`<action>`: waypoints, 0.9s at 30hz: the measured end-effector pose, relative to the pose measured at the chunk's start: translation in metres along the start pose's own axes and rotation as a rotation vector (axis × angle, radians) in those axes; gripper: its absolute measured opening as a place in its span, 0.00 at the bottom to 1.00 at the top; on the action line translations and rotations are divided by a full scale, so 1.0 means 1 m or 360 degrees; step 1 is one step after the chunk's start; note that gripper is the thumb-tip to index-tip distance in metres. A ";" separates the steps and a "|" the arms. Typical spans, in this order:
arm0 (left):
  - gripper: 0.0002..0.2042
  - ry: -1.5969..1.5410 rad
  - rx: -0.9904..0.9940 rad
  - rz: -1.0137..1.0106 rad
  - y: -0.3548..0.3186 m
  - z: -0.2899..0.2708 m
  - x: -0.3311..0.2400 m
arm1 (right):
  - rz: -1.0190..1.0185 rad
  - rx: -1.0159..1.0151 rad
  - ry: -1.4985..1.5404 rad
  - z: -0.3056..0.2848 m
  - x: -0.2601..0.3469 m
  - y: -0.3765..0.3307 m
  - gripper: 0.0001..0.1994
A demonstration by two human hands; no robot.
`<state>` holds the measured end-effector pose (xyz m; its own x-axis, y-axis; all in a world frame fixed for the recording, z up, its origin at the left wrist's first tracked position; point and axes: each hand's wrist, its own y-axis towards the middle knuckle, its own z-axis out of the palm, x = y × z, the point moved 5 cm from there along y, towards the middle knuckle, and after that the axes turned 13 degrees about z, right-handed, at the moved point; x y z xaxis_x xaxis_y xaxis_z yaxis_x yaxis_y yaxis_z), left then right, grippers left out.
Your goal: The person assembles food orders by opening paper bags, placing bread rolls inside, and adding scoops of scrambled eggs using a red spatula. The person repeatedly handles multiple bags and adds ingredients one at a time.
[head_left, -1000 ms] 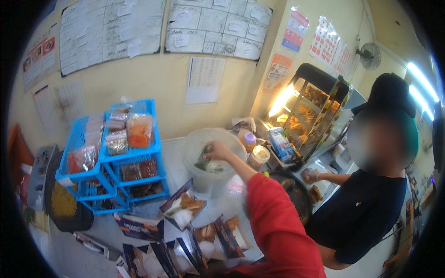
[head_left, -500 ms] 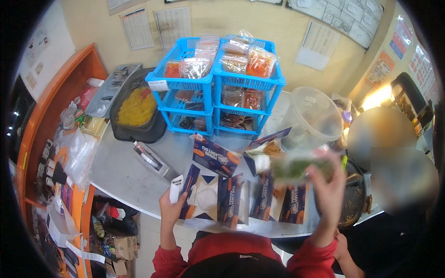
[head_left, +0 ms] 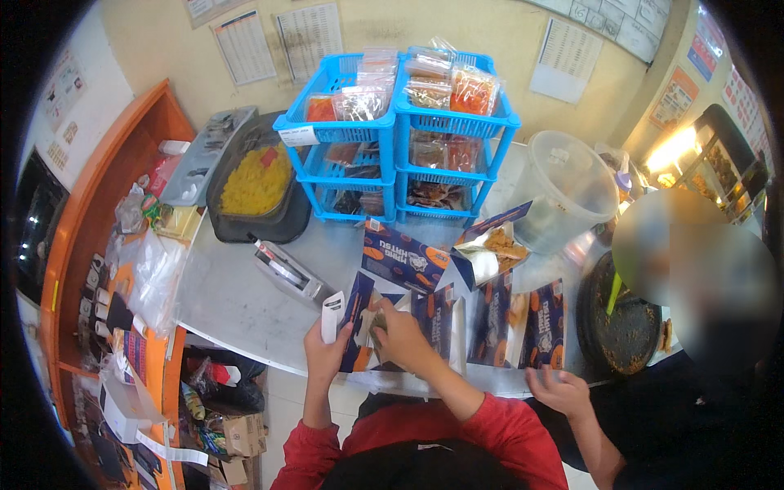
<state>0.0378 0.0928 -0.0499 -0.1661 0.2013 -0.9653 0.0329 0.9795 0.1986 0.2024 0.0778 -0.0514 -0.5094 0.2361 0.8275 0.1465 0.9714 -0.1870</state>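
The open food box (head_left: 371, 322) at the counter's (head_left: 237, 298) near edge is steadied by the left hand (head_left: 327, 353), fingers curled round its white flap; the right hand (head_left: 400, 333) is pinched inside it — contents are best pressed low; half a second ago that hand was raised, holding greens.

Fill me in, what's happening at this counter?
A person in red sleeves stands at a grey counter lined with open dark-blue food boxes. The left hand holds the flap of the nearest box while the right hand reaches into it. A co-worker's hand rests at the counter edge by another box. Behind are stacked blue baskets of bagged snacks and a clear plastic tub.
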 end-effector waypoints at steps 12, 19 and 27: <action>0.11 -0.0031 0.0019 -0.0091 0.000 -0.006 0.015 | -0.0094 -0.0846 0.0022 -0.117 0.034 -0.120 0.19; 0.12 0.0090 0.0117 -0.0127 0.000 -0.006 0.020 | 0.0362 -0.0848 -0.0117 -0.117 -0.012 -0.157 0.18; 0.12 -0.0050 0.0141 -0.0054 0.003 -0.006 0.020 | 0.0036 -0.0709 0.0076 -0.076 -0.034 -0.114 0.08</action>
<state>0.0287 0.0998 -0.0671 -0.1380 0.1663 -0.9764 0.1152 0.9818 0.1510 0.2676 -0.0430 -0.0178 -0.4638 0.2454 0.8513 0.5134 0.8575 0.0325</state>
